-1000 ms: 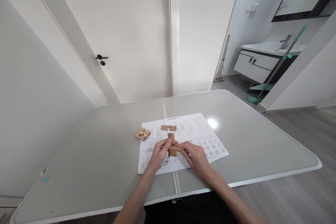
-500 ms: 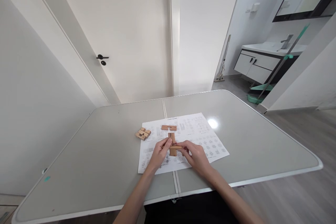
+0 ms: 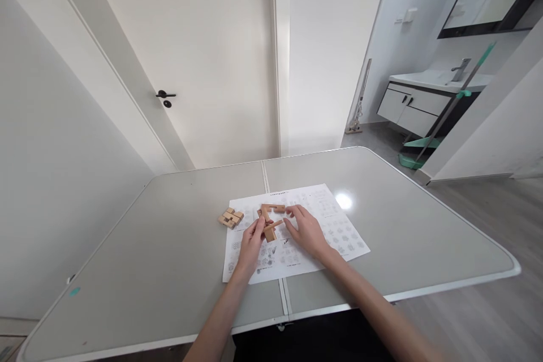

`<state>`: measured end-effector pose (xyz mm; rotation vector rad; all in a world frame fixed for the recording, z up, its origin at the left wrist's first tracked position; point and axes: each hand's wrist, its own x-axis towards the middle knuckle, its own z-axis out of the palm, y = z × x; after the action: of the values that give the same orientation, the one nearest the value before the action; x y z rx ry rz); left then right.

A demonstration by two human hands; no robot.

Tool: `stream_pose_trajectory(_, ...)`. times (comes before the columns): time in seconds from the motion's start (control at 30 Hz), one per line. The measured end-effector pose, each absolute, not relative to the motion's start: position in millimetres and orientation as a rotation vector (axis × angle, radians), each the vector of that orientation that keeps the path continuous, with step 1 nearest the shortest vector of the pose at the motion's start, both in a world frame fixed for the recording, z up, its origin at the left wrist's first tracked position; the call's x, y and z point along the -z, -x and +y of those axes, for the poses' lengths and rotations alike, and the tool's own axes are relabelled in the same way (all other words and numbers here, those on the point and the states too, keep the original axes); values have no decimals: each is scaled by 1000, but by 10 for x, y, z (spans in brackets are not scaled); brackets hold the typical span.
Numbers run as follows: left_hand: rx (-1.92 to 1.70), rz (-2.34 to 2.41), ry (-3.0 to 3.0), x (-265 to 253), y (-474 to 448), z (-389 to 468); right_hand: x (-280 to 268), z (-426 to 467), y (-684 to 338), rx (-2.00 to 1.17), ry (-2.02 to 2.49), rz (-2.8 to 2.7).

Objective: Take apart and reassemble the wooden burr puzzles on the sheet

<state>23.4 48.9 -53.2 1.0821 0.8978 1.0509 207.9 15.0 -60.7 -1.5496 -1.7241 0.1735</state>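
Observation:
My left hand (image 3: pixel 253 239) is closed on two crossed wooden puzzle pieces (image 3: pixel 270 234), one set through the other, held above the printed sheet (image 3: pixel 335 232). Just beyond them lies a flat notched wooden puzzle piece (image 3: pixel 278 207) on the paper. My right hand (image 3: pixel 306 230) has its thumb and fingers apart, with the fingertips close to the right end of that notched piece; whether they touch it I cannot tell. The held pieces partly overlap the notched one from this viewpoint.
A small assembled cluster of wooden blocks (image 3: pixel 231 218) sits at the sheet's left edge. The grey folding table (image 3: pixel 169 254) has a seam down its middle. Behind it stands a white door (image 3: pixel 212 56); a washbasin cabinet (image 3: pixel 416 103) and a green dustpan (image 3: pixel 410 162) are at the right.
My right hand has let go of the crossed pieces and moved forward towards the notched piece. My left hand has shifted slightly left and tilted the crossed pieces.

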Motion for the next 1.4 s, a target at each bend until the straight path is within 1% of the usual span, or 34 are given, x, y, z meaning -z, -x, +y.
stream_pose_trajectory(0.13, -1048, 927, -1113, 552, -230, 496, 745, 554, -2050, -163, 1600, -1736)
stream_pose_trajectory(0.3, -1038, 942, -1106, 524, -223, 487, 863, 810, -2066, -258, 1630, -1709)
stream_pose_trajectory(0.47, -1043, 929, -1142, 514, -216, 488, 791, 759, -2164, -416, 1576, -1604)
stream_pose_trajectory(0.6, -1028, 956, -1282, 472, -221, 458, 666, 503, -2231, -570, 1509, -1431)
stream_pose_trajectory(0.77, -994, 975, -1508, 398, -245, 400, 509, 40, -2261, -831, 1365, -1276)
stream_pose_trajectory(0.8, -983, 965, -1524, 396, -248, 396, 479, -39, -2261, -905, 1312, -1254)
stream_pose_trajectory(0.87, -968, 949, -1525, 408, -251, 398, 426, -156, -2255, -1224, 1086, -1131)
stream_pose_trajectory(0.97, -959, 933, -1425, 453, -250, 418, 376, -227, -2226, -1380, 952, -1085)
stream_pose_trajectory(1.13, -934, 844, -1164, 492, -255, 434, 404, -185, -2150, -1356, 935, -1087)
stream_pose_trajectory(1.4, -898, 836, -965, 424, -271, 427, 461, -165, -2137, -1268, 982, -1149)
